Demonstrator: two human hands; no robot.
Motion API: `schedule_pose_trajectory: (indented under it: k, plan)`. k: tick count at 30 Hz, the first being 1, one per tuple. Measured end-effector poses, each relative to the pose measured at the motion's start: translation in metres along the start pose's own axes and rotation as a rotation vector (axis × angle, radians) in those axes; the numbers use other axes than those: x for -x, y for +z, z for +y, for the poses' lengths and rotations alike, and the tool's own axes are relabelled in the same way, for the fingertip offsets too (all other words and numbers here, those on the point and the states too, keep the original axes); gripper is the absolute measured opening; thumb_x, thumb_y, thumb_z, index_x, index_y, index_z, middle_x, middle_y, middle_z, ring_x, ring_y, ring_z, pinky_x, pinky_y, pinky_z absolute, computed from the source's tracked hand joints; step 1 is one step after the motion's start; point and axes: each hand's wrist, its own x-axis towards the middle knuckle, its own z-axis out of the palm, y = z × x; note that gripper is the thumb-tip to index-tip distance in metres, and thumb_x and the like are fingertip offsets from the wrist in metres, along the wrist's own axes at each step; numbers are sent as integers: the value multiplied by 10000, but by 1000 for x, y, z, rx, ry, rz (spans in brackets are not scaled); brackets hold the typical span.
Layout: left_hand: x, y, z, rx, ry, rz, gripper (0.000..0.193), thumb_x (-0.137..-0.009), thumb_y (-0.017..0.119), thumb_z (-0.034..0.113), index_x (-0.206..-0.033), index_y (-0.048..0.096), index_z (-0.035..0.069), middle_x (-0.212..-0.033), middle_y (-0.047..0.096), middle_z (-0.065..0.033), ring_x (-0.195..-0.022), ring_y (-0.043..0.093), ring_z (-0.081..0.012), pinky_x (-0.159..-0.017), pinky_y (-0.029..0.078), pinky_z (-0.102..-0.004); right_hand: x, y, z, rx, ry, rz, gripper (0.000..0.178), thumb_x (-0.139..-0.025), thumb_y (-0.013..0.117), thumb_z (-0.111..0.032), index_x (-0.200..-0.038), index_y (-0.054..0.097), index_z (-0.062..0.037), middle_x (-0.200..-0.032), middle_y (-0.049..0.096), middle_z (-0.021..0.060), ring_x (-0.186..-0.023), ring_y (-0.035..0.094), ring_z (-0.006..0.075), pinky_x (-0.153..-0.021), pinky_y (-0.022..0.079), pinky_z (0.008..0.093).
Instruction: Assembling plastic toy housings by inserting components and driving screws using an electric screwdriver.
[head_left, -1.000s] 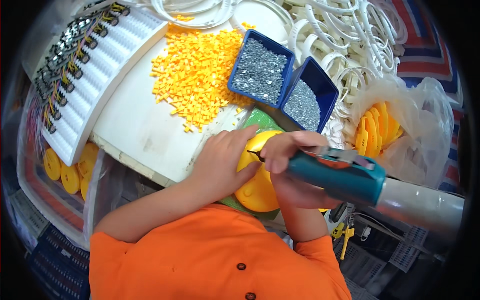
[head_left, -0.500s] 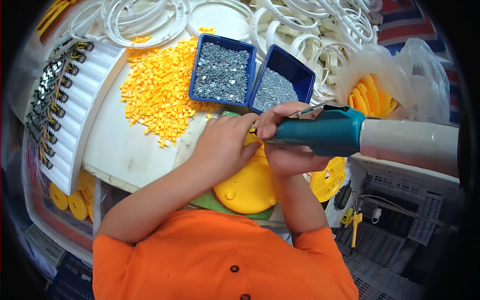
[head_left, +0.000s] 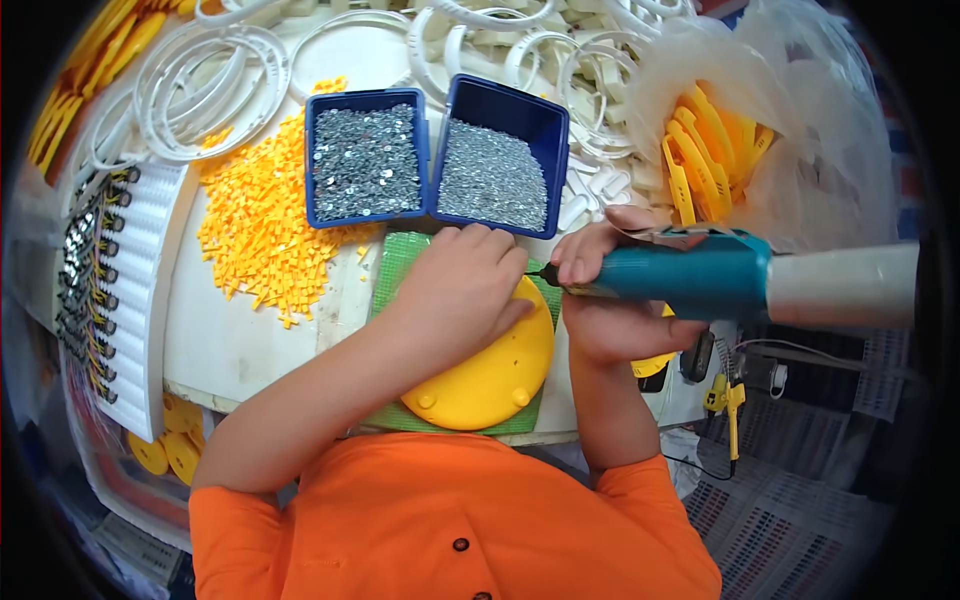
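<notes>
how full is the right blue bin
Partly full: the right blue bin holds small silvery parts, with bare inner wall showing beyond them.

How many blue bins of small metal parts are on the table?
2. The left open blue plastic bin stands beside the pile of small yellow plastic pieces; the right open blue plastic bin stands just right of that bin. No others show.
</notes>
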Motion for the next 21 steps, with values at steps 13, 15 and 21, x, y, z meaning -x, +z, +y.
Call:
schedule_pose_trajectory:
  k: [13, 15, 21]
  plan:
    - [-7, 14, 5, -80, -54, -141, 455, -849, 731, 461, -997, 671, 35, -1010, 630, -123, -1004, 607, -289, -847, 498, -412, 18, -19, 4, -23, 15, 66, 1023, -856, 442, -784, -1353, 518, 107, -845, 653, 167, -760, 612, 261, -782, 485, 394]
    - [-6, 13, 6, -89, -42, -132, 453, -848, 733, 459, -994, 670, 35, -1007, 628, -121, -1000, 607, -286, -842, 499, -411, 12, -13, -4, -42, 17, -3, 1024, -835, 473, -791, -1350, 516, 94, -860, 649, 163, -773, 610, 254, -792, 481, 400]
    - [-8, 11, 6, -61, -65, -148, 459, -852, 732, 462, -998, 671, 31, -1003, 626, -121, -993, 607, -288, -844, 493, -415, 19, -17, 10, -176, 97, 35, 978, -821, 489, -790, -1291, 538, 66, -913, 647, 158, -813, 619, 255, -794, 480, 394]
